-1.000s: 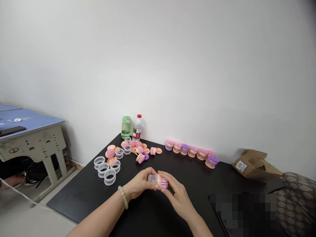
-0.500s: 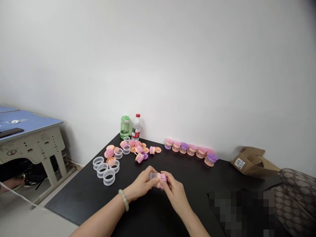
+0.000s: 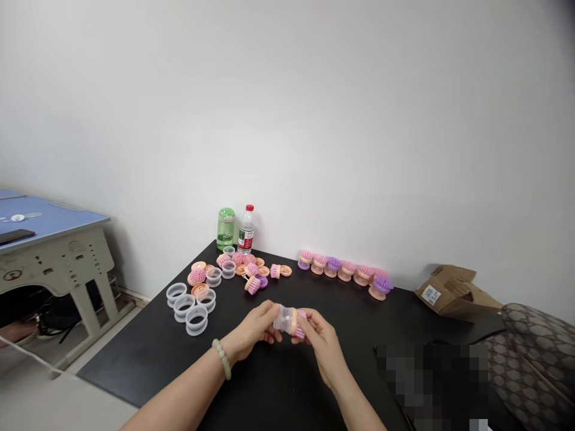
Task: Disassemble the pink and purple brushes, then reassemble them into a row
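At centre, loose left grip (image 3: 257,327) touches clear ring (image 3: 284,319); right grip (image 3: 322,341) pinches brush (image 3: 294,322).

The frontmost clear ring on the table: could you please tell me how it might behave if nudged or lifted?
The frontmost clear ring looks hollow right through, so it is probably light. It sits low and broad on its rim, so a nudge would likely slide it rather than tip it. Its round outline suggests it could roll on its side.

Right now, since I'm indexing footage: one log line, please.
left hand: touches clear flared plastic ring; right hand: grips peach-and-pink bristled brush head
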